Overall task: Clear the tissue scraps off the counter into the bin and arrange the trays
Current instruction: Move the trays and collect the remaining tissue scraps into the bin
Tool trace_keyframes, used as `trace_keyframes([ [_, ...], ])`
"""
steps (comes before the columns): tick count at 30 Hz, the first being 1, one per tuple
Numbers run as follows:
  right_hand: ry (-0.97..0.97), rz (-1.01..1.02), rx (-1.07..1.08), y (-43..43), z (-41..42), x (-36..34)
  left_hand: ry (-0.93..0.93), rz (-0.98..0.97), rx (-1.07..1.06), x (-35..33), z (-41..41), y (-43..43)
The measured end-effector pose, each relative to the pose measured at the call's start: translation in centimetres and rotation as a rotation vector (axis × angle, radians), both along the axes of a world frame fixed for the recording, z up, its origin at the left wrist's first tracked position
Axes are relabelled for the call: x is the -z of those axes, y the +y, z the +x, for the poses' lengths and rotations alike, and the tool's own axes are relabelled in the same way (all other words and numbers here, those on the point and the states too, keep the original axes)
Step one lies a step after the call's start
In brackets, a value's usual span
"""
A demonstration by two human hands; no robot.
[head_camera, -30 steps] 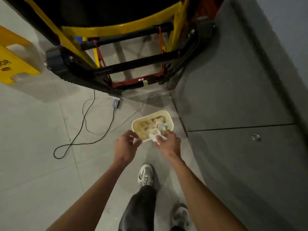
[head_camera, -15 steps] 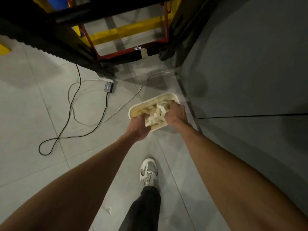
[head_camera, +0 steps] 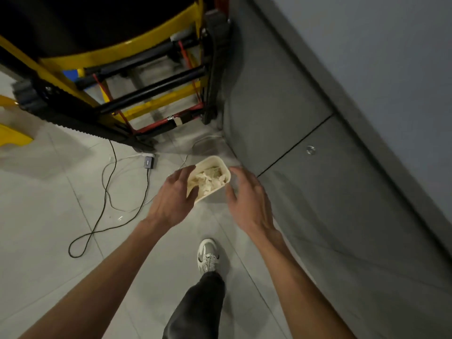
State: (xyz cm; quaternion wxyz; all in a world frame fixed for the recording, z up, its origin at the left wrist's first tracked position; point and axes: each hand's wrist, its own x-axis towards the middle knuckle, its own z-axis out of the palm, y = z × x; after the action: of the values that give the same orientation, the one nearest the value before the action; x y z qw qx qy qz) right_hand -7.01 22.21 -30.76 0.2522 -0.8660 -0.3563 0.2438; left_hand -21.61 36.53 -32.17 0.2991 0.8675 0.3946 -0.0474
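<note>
A cream rectangular bin (head_camera: 226, 172) stands on the tiled floor beside the grey cabinet. White tissue scraps (head_camera: 208, 180) fill it. My left hand (head_camera: 174, 197) hovers over the bin's near left edge with fingers spread and nothing in it. My right hand (head_camera: 248, 199) hangs just right of the bin, fingers loosely extended and empty. No trays or counter top are in view.
Grey cabinet doors (head_camera: 330, 192) run along the right. A black and yellow cart frame (head_camera: 151, 94) stands behind the bin. Black and white cables (head_camera: 107, 192) with an adapter (head_camera: 148, 162) lie on the floor to the left. My shoe (head_camera: 208, 255) is below.
Both hands were pressed into the bin holding tissue scraps half a second ago. They have pulled back up, opened and now hold nothing; the scraps stay in the bin.
</note>
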Motion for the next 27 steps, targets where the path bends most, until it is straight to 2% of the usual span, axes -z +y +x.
trace_keyframes([
  [7, -0.021, 0.197, 0.141, -15.8, -2.8, -18.7, -0.126, 0.116, 0.137, -18.6, -1.9, -11.9],
  [13, -0.115, 0.272, 0.27, -31.4, -5.3, -30.2, -0.262, 0.098, 0.185, -30.9, -2.7, -26.1],
  [20, -0.257, 0.296, 0.503, -49.1, -7.7, -37.6, -0.346, 0.093, 0.399, -38.7, -1.1, -40.3],
  [27, -0.323, 0.253, 0.809, -64.2, -7.8, -39.9, -0.431, 0.026, 0.642, -41.4, 4.2, -51.4],
])
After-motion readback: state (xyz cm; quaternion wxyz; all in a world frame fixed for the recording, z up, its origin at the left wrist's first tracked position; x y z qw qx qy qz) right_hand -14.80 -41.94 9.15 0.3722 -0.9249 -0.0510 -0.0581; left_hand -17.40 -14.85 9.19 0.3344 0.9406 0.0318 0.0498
